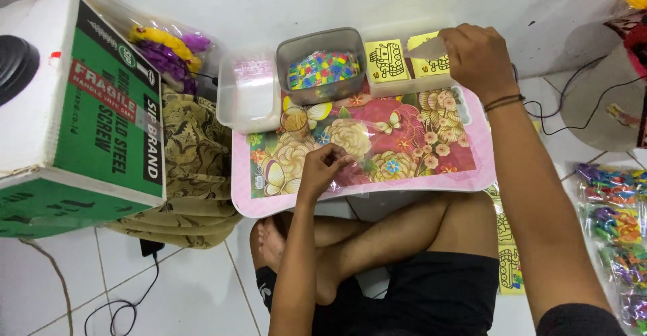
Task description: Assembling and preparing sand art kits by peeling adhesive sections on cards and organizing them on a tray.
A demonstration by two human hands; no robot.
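Yellow card (pixel 431 53) beneath right hand (pixel 478 53) fingertips

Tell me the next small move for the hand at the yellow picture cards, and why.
Probably lift the right hand back toward the flowered pink lap tray with one yellow printed card. Its fingers already pinch that card at the clear box, while the left hand holds a clear plastic sleeve on the tray.

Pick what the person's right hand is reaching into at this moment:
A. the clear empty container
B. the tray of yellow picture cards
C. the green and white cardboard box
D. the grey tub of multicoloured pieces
B: the right hand is over the tray of yellow picture cards, pinching a pale sheet there, while the grey tub of multicoloured pieces sits untouched beside it.
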